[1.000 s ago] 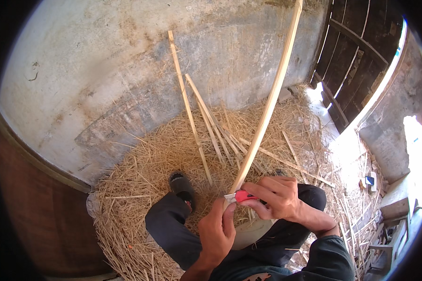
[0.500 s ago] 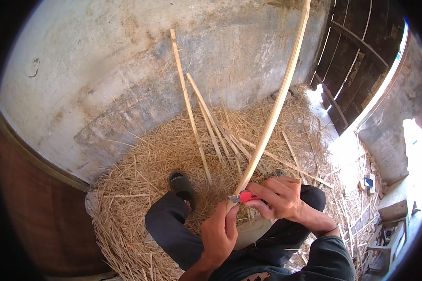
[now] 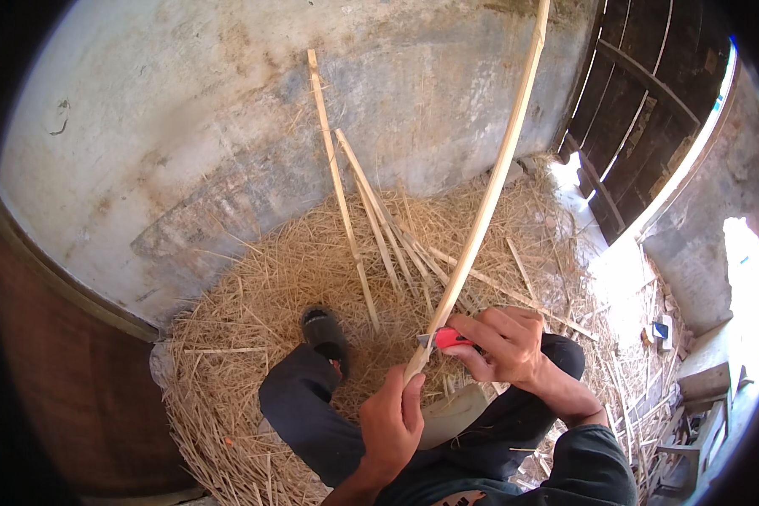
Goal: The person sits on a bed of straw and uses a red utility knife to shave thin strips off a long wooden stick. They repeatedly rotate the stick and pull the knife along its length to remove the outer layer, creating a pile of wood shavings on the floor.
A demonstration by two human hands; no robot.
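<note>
The left hand (image 3: pixel 392 419) grips the lower part of a long pale strip (image 3: pixel 491 198); the right hand's (image 3: pixel 512 347) fingers clasp a red-handled knife (image 3: pixel 454 338), its blade against the strip, farther from the left hand than a second ago. Beyond, other strips (image 3: pixel 343 201) slant over straw (image 3: pixel 266 278).

Daylight from the right burned the straw-strewn floor (image 3: pixel 609 282) white beside the dark, slatted wooden door (image 3: pixel 649 93), the broad, dark-brown surface (image 3: pixel 67 371) at lower left sat dim, and fisheye distortion bowed straight edges toward a black rim.
</note>
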